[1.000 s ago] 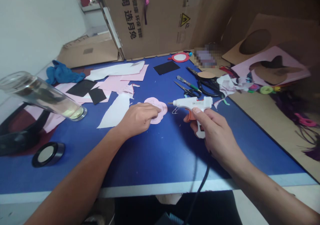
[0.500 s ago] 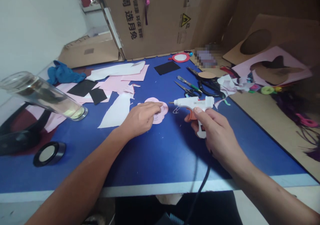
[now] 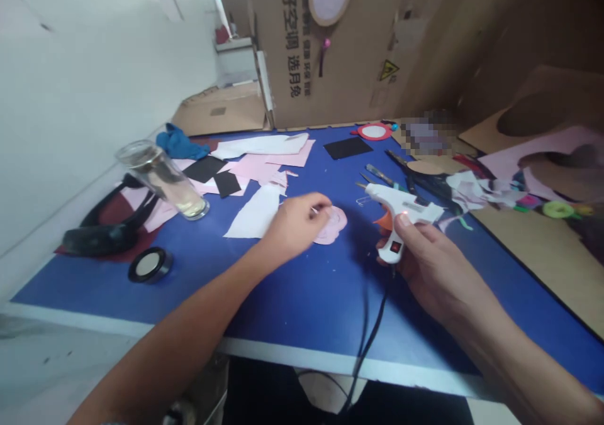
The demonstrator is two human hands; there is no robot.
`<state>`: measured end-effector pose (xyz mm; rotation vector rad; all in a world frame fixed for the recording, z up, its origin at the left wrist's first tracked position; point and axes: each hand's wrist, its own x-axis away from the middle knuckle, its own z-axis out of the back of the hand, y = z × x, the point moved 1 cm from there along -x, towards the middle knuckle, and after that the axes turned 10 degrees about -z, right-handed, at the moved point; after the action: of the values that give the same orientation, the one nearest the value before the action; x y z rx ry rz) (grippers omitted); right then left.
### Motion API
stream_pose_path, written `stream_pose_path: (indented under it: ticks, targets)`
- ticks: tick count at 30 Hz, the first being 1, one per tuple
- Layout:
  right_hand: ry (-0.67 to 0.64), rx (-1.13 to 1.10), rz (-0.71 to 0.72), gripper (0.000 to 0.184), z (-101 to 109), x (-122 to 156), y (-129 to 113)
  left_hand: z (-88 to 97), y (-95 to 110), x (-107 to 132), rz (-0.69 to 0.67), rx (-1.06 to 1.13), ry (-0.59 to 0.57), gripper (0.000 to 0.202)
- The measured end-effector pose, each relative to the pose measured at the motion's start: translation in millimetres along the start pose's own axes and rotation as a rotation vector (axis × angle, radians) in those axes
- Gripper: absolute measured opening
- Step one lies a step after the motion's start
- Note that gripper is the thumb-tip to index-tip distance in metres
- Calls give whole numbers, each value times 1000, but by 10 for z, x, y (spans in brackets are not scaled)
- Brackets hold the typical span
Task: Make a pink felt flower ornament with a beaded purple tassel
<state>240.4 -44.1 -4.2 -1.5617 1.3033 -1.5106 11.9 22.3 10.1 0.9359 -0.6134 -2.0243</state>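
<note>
A black cord (image 3: 379, 321) runs from the glue gun (image 3: 403, 206) down over the near edge of the blue counter (image 3: 302, 312). The right hand (image 3: 434, 268) is closed around the gun's white handle, its thumb on the side of the body, its fingers near the orange trigger. The nozzle points to the left and upward, clear of the counter. Well to the left lies a black roll (image 3: 150, 265).

The left hand (image 3: 299, 227) is over the left part of the pink flower (image 3: 336, 227), which lies flat on the counter, left of the gun. Its fingers are curled, thumb and forefinger close together; whether they pinch anything I cannot tell. A white sheet (image 3: 252, 214) lies just beyond its wrist.

Farther left are a black strap (image 3: 92, 241) and a glass (image 3: 177, 189) of pale liquid. Crumpled paper (image 3: 472, 190) lies to the right, beyond the gun. Behind the glass come two black pieces (image 3: 205, 168) on pink sheets, then a blue cloth (image 3: 179, 143). A black card (image 3: 348, 148) and a red-rimmed oval (image 3: 374, 132) lie near the back, before the standing box (image 3: 349, 92).
</note>
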Motion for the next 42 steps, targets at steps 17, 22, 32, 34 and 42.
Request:
stream_pose_path:
  ticks: [17,22,32,34,42]
  targets:
    - [-274,-228,50,58,-1567,202,252,249,322,1066,339,135,311,18]
    - [-409,-228,-61,56,-1812,333,399,559,263,1336,372,-204,300,25]
    - [-167,570,362,43,-718,-431,-58,1118,203,1820,681,-869,168,32]
    - [18,818,450,43,-567,-718,-203,1142,169,1840,687,-936,124,34]
    - [38,1011,458,38,-606,-1091,-199,1180,89,1809,774,-1064,17,38]
